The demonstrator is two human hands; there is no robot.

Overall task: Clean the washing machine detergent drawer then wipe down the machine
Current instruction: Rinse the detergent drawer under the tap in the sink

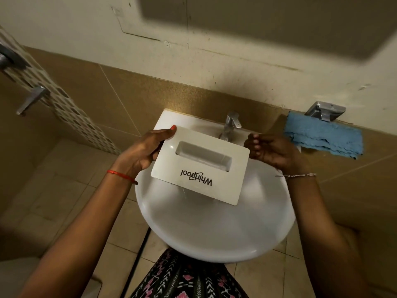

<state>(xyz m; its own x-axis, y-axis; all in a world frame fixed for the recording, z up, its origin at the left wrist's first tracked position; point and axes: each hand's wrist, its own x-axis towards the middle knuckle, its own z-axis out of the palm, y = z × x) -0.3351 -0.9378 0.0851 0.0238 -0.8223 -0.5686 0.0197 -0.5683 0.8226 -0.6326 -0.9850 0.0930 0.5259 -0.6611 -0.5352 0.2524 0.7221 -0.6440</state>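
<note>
Detergent drawer (193, 181) is out of the machine and held at centre frame, over the white sink (214, 231). Its front panel faces up at the camera and the brand lettering reads upside down. The drawer body behind the panel is hidden. Left hand (146, 149) grips the panel's left edge, thumb lying along the upper left corner and fingers curled under. Right hand (270, 151) sits at the panel's upper right corner with fingers curled inward. Whether it holds the hidden body or only hovers beside it, I cannot tell. The tap (231, 125) stands just beyond the drawer, and no water is seen running. A blue cloth (324, 136) hangs on the wall at right of frame, well apart from the drawer, below a chrome holder (324, 111). Handling, judged: moulded plastic — light, stiff, hollow, carried easily by one hand. The glossy panel will likely turn slippery once wet or soapy. The thin panel edge gives poor purchase, so the recessed pull slot in the panel's upper half, or the two side walls of the body, look like better holds. A drop onto the ceramic could crack a corner — keep it low over the sink.
</note>
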